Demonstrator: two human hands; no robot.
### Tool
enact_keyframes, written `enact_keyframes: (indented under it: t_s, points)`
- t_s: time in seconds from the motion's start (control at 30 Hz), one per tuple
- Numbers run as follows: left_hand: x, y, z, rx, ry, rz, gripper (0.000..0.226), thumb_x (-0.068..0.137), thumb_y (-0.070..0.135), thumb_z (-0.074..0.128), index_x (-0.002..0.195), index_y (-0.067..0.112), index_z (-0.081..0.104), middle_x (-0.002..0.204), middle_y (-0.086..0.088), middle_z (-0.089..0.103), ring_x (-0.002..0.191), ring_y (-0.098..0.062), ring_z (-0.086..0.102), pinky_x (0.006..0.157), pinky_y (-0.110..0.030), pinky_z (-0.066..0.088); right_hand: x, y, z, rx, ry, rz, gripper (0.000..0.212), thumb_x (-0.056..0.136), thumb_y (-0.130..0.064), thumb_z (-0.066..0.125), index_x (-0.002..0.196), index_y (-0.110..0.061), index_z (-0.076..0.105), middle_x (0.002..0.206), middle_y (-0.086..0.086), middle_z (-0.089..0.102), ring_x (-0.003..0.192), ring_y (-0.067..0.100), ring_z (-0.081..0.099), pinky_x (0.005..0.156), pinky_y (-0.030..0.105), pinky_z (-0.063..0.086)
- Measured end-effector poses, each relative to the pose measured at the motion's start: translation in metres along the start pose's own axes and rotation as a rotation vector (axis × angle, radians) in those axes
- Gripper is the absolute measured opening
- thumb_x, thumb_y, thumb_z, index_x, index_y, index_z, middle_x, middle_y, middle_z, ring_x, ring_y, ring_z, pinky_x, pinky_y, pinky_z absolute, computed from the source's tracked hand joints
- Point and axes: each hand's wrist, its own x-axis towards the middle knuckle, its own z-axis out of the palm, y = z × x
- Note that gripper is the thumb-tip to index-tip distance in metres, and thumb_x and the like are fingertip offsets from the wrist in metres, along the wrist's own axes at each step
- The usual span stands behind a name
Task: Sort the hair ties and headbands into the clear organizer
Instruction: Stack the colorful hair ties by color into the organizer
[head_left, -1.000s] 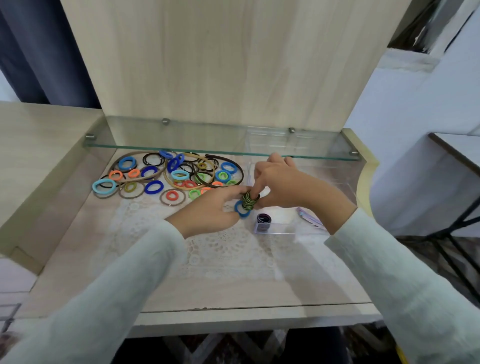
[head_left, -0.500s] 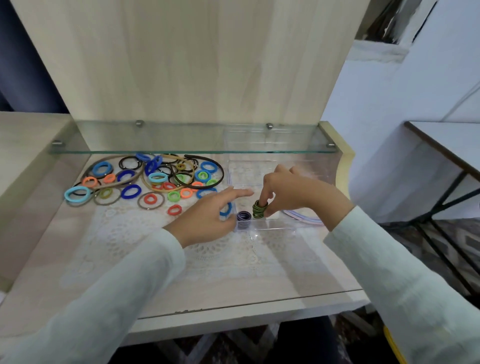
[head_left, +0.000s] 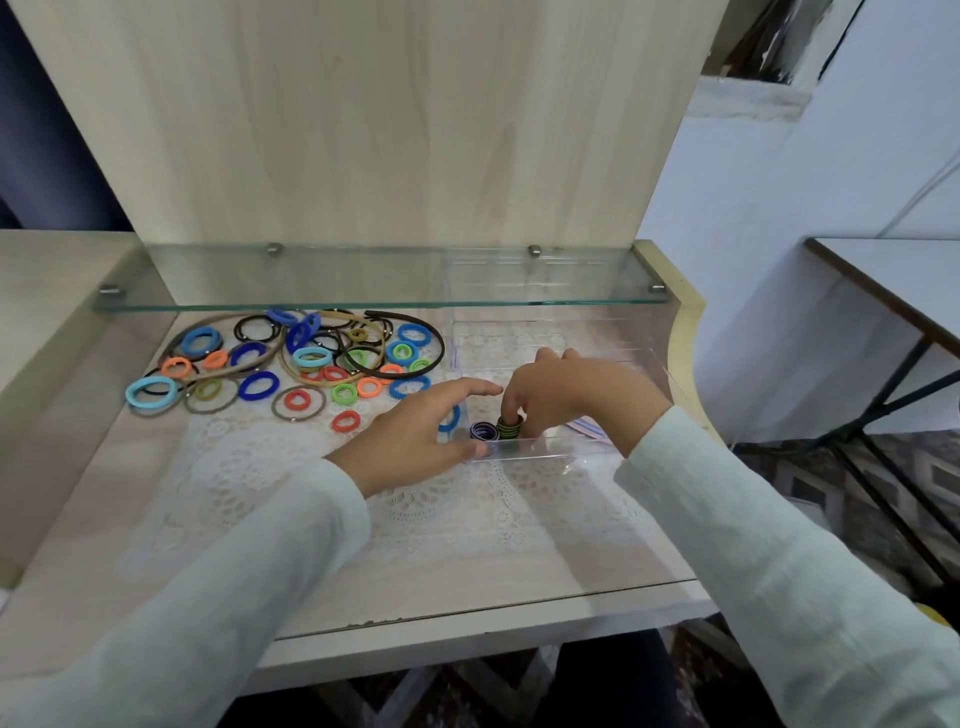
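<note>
Now right hand (head_left: 571, 389) fingers (head_left: 511, 401) pinch one green stack (head_left: 510, 428) beside one purple stack (head_left: 483, 432); left hand (head_left: 410, 434) fingers (head_left: 457, 388) clasp one blue tie (head_left: 451, 420).

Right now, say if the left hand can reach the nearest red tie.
Probably yes. The red tie lies uncovered on the lace just left of the left hand; the right hand pinches green ties.

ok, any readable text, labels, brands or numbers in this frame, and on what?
None: no text can be read anywhere in the head view.
The clear organizer, hair ties, headbands, glass shelf and wooden panel show no print, label or number.
</note>
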Motion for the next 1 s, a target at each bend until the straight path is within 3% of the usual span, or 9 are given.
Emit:
enact_keyframes:
  t_s: [0.1, 0.2, 0.33, 0.5, 0.8, 0.9, 1.0]
  points:
    - [0.001, 0.000, 0.002, -0.007, 0.004, -0.006, 0.057, 0.090, 0.030, 0.069, 0.137, 0.047, 0.041, 0.143, 0.024, 0.043, 0.132, 0.002, 0.038, 0.106, -0.024, 0.033, -0.008, -0.002, -0.005, -0.028, -0.078, -0.001, 0.039, 0.092, -0.021, 0.051, 0.121, -0.046, 0.056, 0.112, -0.007, 0.056, 0.116, 0.023, 0.037, 0.089, 0.037, 0.037]
    - [0.001, -0.001, 0.002, -0.020, 0.014, -0.013, 0.050, 0.089, 0.030, 0.070, 0.129, 0.048, 0.046, 0.141, 0.026, 0.046, 0.130, 0.002, 0.040, 0.107, -0.026, 0.036, -0.020, -0.007, -0.015, -0.055, -0.145, 0.008, 0.051, 0.096, -0.010, 0.038, 0.138, -0.037, 0.048, 0.131, -0.001, 0.051, 0.124, 0.024, 0.039, 0.087, 0.034, 0.036]
    - [0.001, -0.003, 0.002, -0.030, 0.009, 0.002, 0.034, 0.089, 0.028, 0.070, 0.113, 0.043, 0.052, 0.141, 0.026, 0.047, 0.130, 0.000, 0.043, 0.109, -0.030, 0.037, -0.025, -0.014, -0.019, -0.079, -0.195, 0.043, 0.042, 0.099, -0.016, 0.034, 0.139, -0.018, 0.047, 0.139, 0.005, 0.049, 0.130, 0.028, 0.042, 0.098, 0.034, 0.037]
    - [0.002, -0.001, 0.003, -0.020, -0.002, 0.013, 0.028, 0.091, 0.026, 0.068, 0.111, 0.039, 0.054, 0.143, 0.023, 0.048, 0.130, -0.001, 0.044, 0.105, -0.025, 0.036, -0.026, -0.014, -0.019, -0.088, -0.215, 0.051, 0.042, 0.099, -0.016, 0.034, 0.139, -0.017, 0.048, 0.139, 0.005, 0.050, 0.129, 0.028, 0.043, 0.104, 0.036, 0.037]
    - [0.002, -0.004, 0.005, 0.081, -0.013, 0.092, 0.020, 0.093, 0.046, 0.060, 0.112, 0.047, 0.054, 0.135, 0.030, 0.050, 0.127, 0.006, 0.045, 0.106, -0.037, 0.044, -0.024, -0.015, -0.021, -0.056, -0.213, 0.041, 0.043, 0.098, -0.015, 0.035, 0.138, -0.018, 0.050, 0.133, 0.005, 0.054, 0.122, 0.026, 0.048, 0.095, 0.033, 0.040]
    - [0.002, -0.005, 0.007, 0.128, 0.005, 0.130, 0.029, 0.092, 0.055, 0.051, 0.120, 0.049, 0.053, 0.125, 0.029, 0.057, 0.117, 0.000, 0.053, 0.102, -0.042, 0.043, -0.024, -0.015, -0.022, -0.062, -0.227, 0.023, 0.042, 0.098, -0.014, 0.035, 0.136, -0.016, 0.051, 0.126, 0.006, 0.056, 0.104, 0.022, 0.050, 0.081, 0.027, 0.039]
    - [0.002, -0.003, 0.010, 0.184, 0.020, 0.143, 0.035, 0.092, 0.059, 0.043, 0.125, 0.052, 0.051, 0.114, 0.027, 0.060, 0.103, -0.004, 0.057, 0.099, -0.043, 0.041, -0.023, -0.014, -0.022, -0.091, -0.240, 0.013, 0.040, 0.099, -0.012, 0.033, 0.133, -0.013, 0.053, 0.100, 0.003, 0.053, 0.085, 0.018, 0.045, 0.059, 0.020, 0.032]
